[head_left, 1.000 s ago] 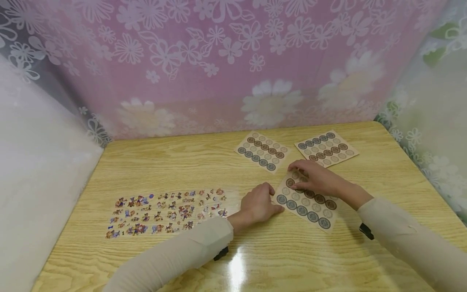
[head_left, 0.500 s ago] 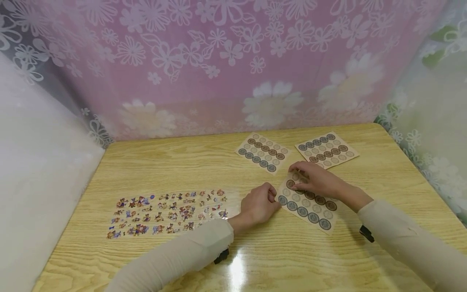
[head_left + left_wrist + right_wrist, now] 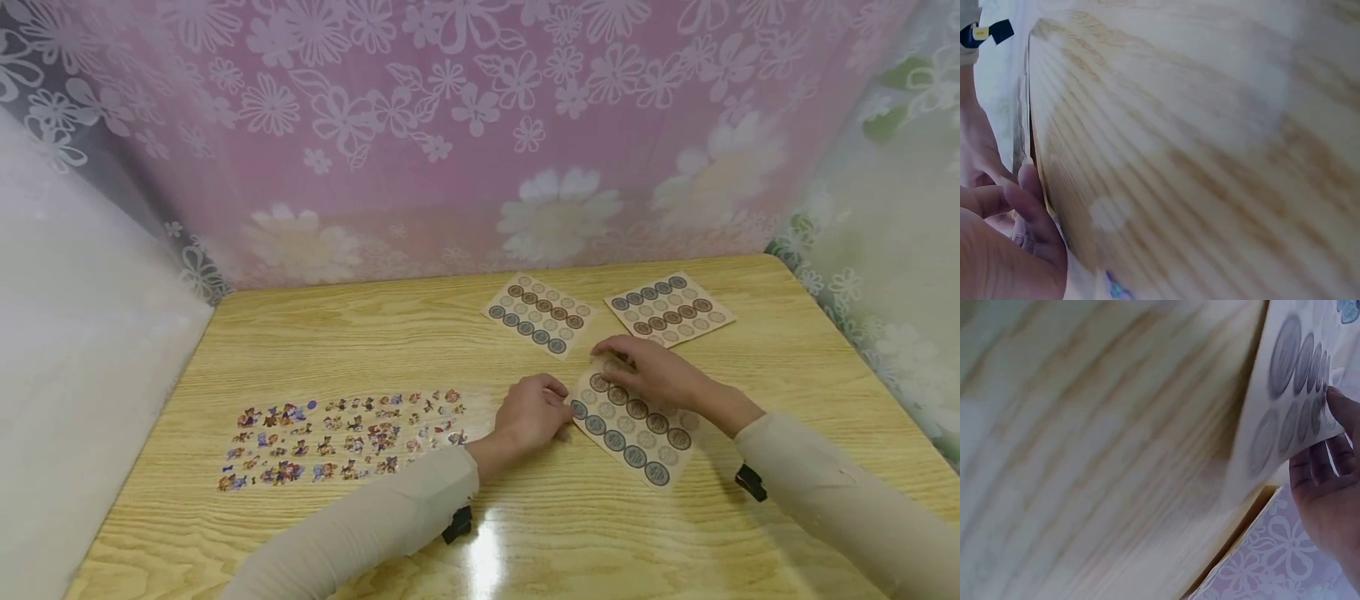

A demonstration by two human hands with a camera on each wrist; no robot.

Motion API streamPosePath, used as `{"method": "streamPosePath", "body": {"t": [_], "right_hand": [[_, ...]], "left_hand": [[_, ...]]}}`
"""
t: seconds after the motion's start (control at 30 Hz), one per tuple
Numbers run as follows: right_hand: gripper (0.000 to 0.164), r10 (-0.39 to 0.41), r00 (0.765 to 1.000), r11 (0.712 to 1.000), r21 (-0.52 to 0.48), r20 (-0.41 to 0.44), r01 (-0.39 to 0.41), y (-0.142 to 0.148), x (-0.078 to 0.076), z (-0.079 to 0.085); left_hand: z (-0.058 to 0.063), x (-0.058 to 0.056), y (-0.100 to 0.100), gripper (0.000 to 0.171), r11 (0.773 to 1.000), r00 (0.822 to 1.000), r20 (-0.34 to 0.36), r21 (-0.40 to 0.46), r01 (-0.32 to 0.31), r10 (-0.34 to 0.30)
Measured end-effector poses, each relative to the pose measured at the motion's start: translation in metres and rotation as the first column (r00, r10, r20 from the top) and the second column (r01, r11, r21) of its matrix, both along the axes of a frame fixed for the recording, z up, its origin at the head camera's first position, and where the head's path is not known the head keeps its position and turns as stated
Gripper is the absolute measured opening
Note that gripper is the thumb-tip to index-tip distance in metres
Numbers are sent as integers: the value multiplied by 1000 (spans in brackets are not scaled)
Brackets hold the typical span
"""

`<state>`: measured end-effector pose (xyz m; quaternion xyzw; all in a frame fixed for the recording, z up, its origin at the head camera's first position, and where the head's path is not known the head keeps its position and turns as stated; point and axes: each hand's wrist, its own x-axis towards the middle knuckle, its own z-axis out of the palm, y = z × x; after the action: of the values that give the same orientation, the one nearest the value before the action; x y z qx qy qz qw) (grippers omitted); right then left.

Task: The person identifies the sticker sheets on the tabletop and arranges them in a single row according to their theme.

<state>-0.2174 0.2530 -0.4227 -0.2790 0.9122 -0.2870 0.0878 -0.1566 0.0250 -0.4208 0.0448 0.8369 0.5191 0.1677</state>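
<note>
A tan sheet of round stickers [image 3: 626, 429] lies between my hands in the head view, with brown, blue and pale circles in rows. At its left corner my left hand [image 3: 531, 415] pinches the edge between thumb and curled fingers. My right hand [image 3: 652, 371] holds the far edge, thumb on the printed face and fingers behind it. In the right wrist view the sheet [image 3: 1291, 406] is raised and bends slightly off the table near the right hand [image 3: 1335, 494]. The left wrist view shows the left hand [image 3: 1010, 256] at the sheet's edge, mostly hiding the corner.
Two similar sheets lie farther back: one sheet [image 3: 538, 314] in the middle and another sheet [image 3: 670, 308] to the right, just beyond the right hand. A transparent sheet of cartoon stickers [image 3: 352, 442] lies left on the wooden table [image 3: 315, 342], partly under the left forearm.
The held sheet has turned slightly, its near corner shifting left and toward me. The left thumb has drawn in at the corner. Both hands stay in nearly the same places.
</note>
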Motion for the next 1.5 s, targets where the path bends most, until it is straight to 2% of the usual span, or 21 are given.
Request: {"method": "streamPosePath", "body": {"t": [0.13,0.2,0.3,0.37,0.53,0.7,0.87,1.13,1.5], "right_hand": [[29,-35,998,999,-1,46,36,1,4,2],[28,-54,997,999,7,61,53,0,5,2],[26,-73,995,997,-2,62,73,-3,8,2],[26,-86,994,996,-14,70,87,-6,10,2],[24,-118,990,992,-42,82,122,-19,17,5],[20,-145,987,988,-50,64,149,-32,20,3],[20,-177,982,981,-66,69,181,-42,19,2],[22,-208,974,974,-72,92,215,-54,17,-1],[22,-245,964,964,-80,102,253,-66,17,0]], "left_hand": [[0,-3,-7,16,996,999,32,91,-16,13],[1,-6,-13,18,997,1000,20,72,-8,6],[3,-11,-22,18,1000,999,-32,-15,18,-19],[5,-14,-28,17,993,995,-90,-111,34,-44],[7,-20,-39,17,951,977,-176,-303,61,-119],[9,-26,-48,18,921,970,-188,-383,71,-153],[12,-34,-59,19,909,965,-203,-412,70,-166],[10,-46,-73,19,911,962,-187,-397,110,-198],[7,-53,-83,20,900,960,-175,-416,131,-220]]}}
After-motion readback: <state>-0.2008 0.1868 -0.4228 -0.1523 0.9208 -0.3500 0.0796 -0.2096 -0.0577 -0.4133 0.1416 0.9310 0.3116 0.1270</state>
